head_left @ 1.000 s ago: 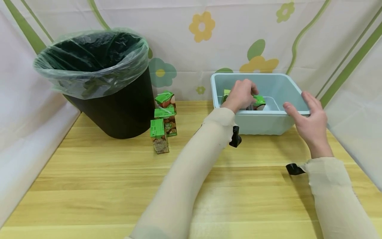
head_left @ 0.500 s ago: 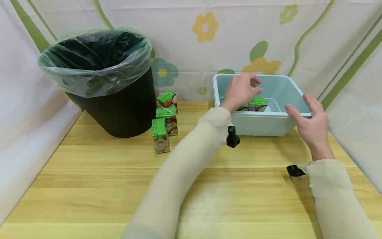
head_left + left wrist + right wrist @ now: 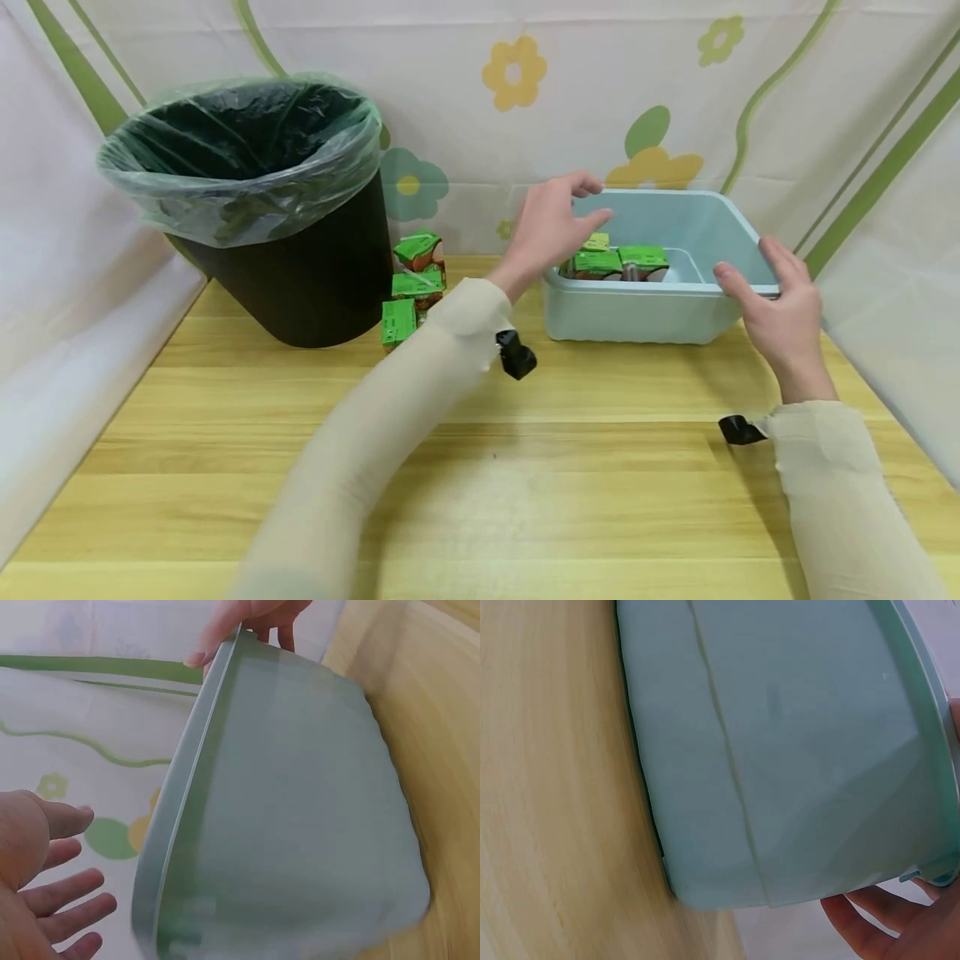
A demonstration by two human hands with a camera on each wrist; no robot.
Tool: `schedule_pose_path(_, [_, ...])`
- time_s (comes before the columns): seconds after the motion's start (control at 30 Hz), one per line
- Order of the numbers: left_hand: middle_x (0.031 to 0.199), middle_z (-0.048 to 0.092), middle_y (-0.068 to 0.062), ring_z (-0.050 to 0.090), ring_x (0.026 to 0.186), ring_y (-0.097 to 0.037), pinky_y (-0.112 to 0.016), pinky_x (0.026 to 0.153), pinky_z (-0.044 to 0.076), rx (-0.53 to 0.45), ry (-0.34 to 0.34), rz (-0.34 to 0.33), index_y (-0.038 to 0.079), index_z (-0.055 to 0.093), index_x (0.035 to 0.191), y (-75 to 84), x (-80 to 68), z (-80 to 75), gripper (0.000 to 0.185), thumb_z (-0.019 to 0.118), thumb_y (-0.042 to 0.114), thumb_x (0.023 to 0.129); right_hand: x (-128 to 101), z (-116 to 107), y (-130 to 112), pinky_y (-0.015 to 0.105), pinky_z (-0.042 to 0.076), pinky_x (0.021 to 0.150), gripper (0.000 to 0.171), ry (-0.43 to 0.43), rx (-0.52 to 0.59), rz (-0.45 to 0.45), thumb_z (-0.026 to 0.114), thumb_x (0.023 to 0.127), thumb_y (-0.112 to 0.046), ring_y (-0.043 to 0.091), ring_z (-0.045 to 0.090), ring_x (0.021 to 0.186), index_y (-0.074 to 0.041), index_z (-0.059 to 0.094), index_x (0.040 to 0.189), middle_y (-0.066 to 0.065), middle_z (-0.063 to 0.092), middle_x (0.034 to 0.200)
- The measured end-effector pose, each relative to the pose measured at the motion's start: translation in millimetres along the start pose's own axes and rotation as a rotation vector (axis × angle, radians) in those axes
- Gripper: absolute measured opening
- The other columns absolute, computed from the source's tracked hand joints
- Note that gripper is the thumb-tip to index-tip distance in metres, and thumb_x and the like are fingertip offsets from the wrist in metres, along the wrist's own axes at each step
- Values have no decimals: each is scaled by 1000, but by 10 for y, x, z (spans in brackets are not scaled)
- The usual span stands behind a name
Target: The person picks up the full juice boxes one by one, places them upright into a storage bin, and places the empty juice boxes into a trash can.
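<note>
A pale blue plastic bin (image 3: 637, 312) stands on the wooden table at the right, with several green drink cartons (image 3: 618, 262) lying inside. My left hand (image 3: 558, 218) hovers empty just left of the bin's far-left corner, fingers spread. In the left wrist view that left hand (image 3: 41, 896) shows open beside the bin's outer wall (image 3: 300, 825). My right hand (image 3: 759, 287) grips the bin's front-right rim, thumb on top. The right wrist view has the bin wall (image 3: 780, 750) close up and my right hand's fingers (image 3: 885, 922) under the rim.
A black trash can (image 3: 300, 267) lined with a green bag stands at the back left. Three green cartons (image 3: 415, 287) stand in a row on the table (image 3: 525, 483) beside it. Flowered cloth walls close in the back and both sides.
My left hand let go of a carton inside the bin, lifted out and moved left past the bin's rim. The right hand has stayed on the rim.
</note>
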State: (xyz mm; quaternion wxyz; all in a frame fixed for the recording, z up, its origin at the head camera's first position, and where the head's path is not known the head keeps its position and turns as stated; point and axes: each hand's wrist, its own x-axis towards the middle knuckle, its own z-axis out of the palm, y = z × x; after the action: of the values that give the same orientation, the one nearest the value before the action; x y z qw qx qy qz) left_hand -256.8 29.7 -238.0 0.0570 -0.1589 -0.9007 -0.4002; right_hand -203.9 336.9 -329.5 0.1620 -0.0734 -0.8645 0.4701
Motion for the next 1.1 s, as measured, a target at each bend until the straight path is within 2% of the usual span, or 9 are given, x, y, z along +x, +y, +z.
schedule_pose_path(0.23, [150,65,11,57,142,-13,-36,119,42,137,119,59,26,63,145,-206,-211,-302,44,68,41,104,-1,17,11,41,17,136,84,1,-12,-2,68,99,-51,24,18,166,-26,29,169,-6,20,179])
schedule_pose_path(0.37, [150,64,8,55,144,-18,-43,119,38,250,192,97,27,63,145,-276,-358,-490,44,65,44,105,0,18,18,39,17,136,83,5,-12,-7,68,99,-50,23,18,166,-26,29,169,-6,20,179])
schedule_pose_path(0.5, [150,63,5,55,143,-20,-42,121,36,327,266,125,26,64,144,-315,-509,-695,42,63,44,106,0,7,22,37,16,136,83,10,-11,-10,67,99,-48,21,17,166,-25,30,169,-6,21,178])
schedule_pose_path(0.63, [145,67,1,58,140,-22,-43,122,36,316,375,172,21,69,139,-379,-645,-907,37,63,39,106,6,1,19,37,16,136,82,10,-12,-9,67,99,-48,22,17,166,-24,30,169,-4,20,179])
schedule_pose_path(0.73, [141,71,-2,61,137,-23,-45,120,39,291,479,240,16,73,134,-445,-740,-1074,35,64,35,106,10,-2,17,39,16,136,83,8,-15,-4,67,99,-49,24,17,166,-25,30,169,-5,20,179])
schedule_pose_path(0.9, [139,72,-6,63,136,-24,-48,120,38,305,658,357,12,75,130,-589,-937,-1390,35,62,34,107,5,10,17,39,17,136,83,8,-17,-6,67,99,-49,24,18,166,-24,30,169,-4,20,179])
schedule_pose_path(1.1, [128,78,-3,68,128,-20,-33,117,35,204,902,405,11,81,117,-787,-1179,-1736,33,66,35,100,7,14,29,38,17,136,82,15,-28,-15,67,99,-48,24,19,166,-24,31,169,-4,21,178])
